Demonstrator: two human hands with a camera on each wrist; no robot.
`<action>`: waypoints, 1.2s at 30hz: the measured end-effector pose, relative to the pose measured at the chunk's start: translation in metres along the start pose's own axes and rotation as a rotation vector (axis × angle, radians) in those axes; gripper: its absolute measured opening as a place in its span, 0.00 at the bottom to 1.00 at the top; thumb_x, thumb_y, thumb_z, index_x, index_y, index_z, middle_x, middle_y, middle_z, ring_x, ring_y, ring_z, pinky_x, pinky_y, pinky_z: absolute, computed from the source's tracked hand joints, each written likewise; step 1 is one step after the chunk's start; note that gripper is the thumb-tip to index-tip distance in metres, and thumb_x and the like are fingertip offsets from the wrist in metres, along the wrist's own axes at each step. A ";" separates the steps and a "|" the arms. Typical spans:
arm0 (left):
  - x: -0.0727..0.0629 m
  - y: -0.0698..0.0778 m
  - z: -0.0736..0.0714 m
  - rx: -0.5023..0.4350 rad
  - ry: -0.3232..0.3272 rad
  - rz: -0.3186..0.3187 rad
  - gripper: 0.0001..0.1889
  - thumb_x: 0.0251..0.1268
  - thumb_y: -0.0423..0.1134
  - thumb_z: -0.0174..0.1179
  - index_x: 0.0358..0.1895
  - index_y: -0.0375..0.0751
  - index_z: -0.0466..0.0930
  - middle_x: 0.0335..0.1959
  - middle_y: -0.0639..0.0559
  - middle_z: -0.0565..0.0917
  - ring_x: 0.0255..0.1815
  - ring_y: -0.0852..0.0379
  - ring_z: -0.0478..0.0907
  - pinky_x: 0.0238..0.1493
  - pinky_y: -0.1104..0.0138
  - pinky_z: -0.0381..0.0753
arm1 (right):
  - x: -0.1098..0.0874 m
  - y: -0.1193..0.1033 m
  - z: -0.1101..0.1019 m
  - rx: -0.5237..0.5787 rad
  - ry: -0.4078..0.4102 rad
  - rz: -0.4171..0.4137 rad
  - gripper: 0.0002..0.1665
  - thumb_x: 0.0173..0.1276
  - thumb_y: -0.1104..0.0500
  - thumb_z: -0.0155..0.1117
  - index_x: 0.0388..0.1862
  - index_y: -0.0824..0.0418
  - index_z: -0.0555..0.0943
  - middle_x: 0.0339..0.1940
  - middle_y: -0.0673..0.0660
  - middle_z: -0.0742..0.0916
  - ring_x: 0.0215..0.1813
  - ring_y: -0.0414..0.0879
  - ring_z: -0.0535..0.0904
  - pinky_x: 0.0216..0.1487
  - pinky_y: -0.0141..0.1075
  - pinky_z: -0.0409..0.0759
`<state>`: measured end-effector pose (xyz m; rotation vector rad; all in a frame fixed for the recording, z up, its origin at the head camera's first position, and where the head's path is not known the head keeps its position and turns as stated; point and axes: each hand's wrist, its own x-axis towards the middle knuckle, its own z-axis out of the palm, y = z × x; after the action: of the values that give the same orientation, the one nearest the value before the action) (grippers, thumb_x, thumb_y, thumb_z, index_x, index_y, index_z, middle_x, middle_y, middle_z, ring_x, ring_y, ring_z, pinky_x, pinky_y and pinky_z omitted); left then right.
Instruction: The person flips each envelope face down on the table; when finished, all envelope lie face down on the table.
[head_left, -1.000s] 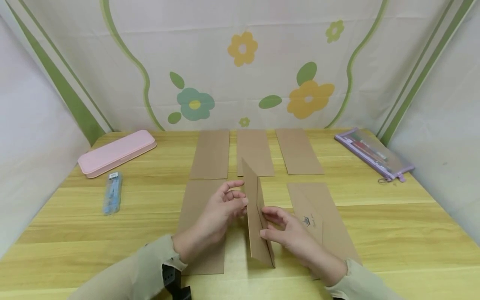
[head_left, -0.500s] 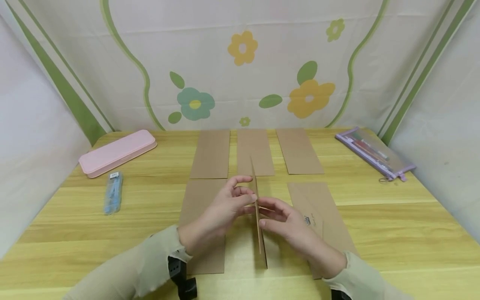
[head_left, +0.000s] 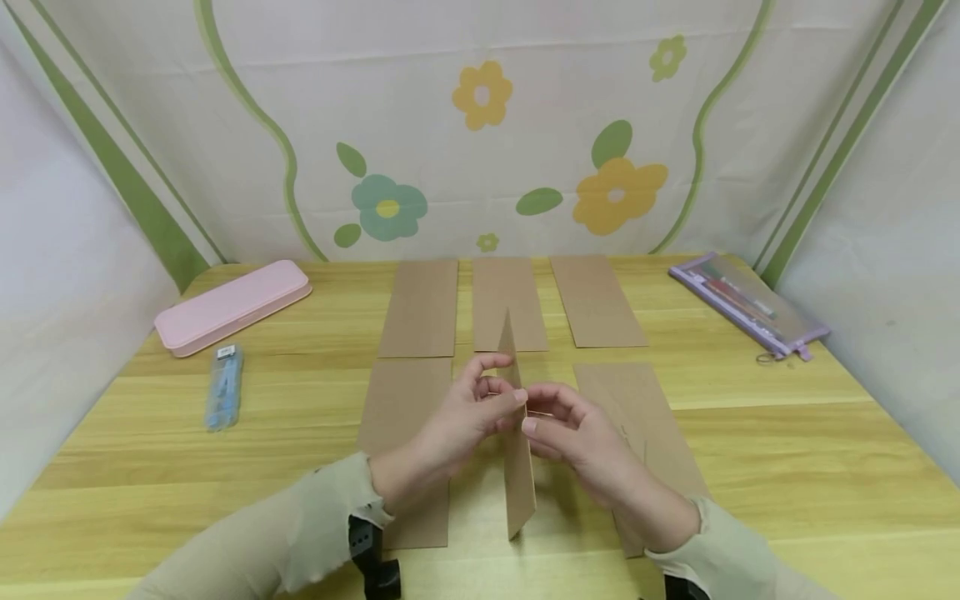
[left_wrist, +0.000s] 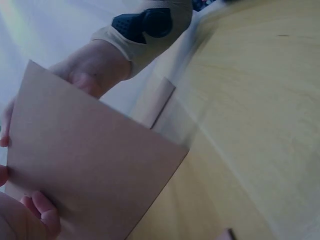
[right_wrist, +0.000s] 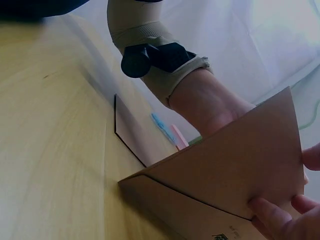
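Note:
A brown kraft envelope (head_left: 519, 483) is held on edge over the table between my two hands, nearly edge-on in the head view. My left hand (head_left: 472, 412) grips it from the left, thumb at its edge and fingers against its plain face (left_wrist: 90, 145). From the other side, my right hand (head_left: 585, 442) pinches it. In the right wrist view, my right fingers lie at the flap's edge on the envelope (right_wrist: 240, 165), near a small printed mark. One flat envelope (head_left: 405, 408) lies under my left forearm, and another with its flap up (head_left: 667, 433) lies beside my right hand.
Three more brown envelopes (head_left: 420, 308) lie in a row at the back of the wooden table (head_left: 112, 500). At the left are a pink case (head_left: 232, 304) and a blue clear pack (head_left: 224, 387). A purple-edged zip pouch (head_left: 750, 304) with pens lies at the right.
The envelope has turned between my hands, from showing its left face, through nearly edge-on, to a slight angle now. Both hands have shifted a little, the left one rightward.

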<state>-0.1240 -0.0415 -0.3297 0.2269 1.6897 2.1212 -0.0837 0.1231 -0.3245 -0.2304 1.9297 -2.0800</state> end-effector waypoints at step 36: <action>0.002 -0.012 0.016 0.060 0.024 0.110 0.25 0.55 0.25 0.58 0.58 0.37 0.64 0.35 0.50 0.70 0.32 0.61 0.70 0.35 0.73 0.73 | -0.009 -0.003 -0.007 -0.113 0.309 -0.007 0.27 0.57 0.77 0.46 0.58 0.74 0.69 0.52 0.71 0.80 0.41 0.38 0.82 0.39 0.30 0.81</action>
<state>-0.1171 -0.0245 -0.3377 0.3200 1.7946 2.1615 -0.0779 0.1332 -0.3218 0.0658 2.2265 -2.1152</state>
